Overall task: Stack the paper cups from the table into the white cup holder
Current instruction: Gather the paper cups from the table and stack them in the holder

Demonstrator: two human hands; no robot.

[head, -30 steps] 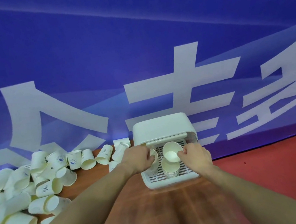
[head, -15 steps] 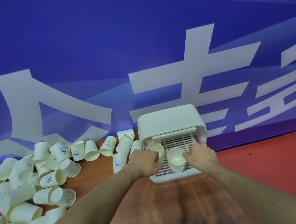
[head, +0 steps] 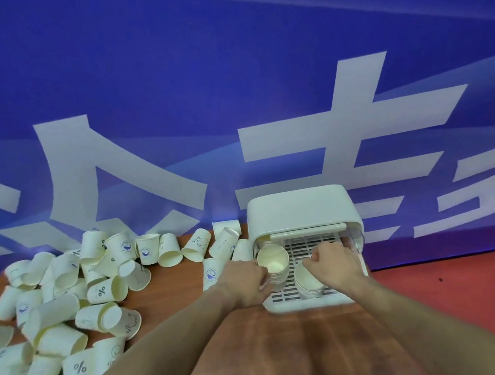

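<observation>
The white cup holder (head: 299,208) stands on the wooden table against the blue banner, its slatted tray pulled toward me. Two stacks of paper cups stand on the tray. My left hand (head: 247,283) grips the left stack (head: 272,260) at its side. My right hand (head: 334,262) is curled over the rim of the right stack (head: 306,279), holding it. A big heap of loose paper cups (head: 65,307) lies on the table's left half, most on their sides, some printed with blue marks.
A few loose cups (head: 224,242) lie right beside the holder's left wall. The wooden table (head: 263,345) ends just right of the holder, with red floor (head: 481,297) beyond. The blue banner (head: 226,94) rises directly behind the table.
The right stack went down onto the tray and my right hand has closed over its rim. My left hand stays on the left stack. The view shifted slightly.
</observation>
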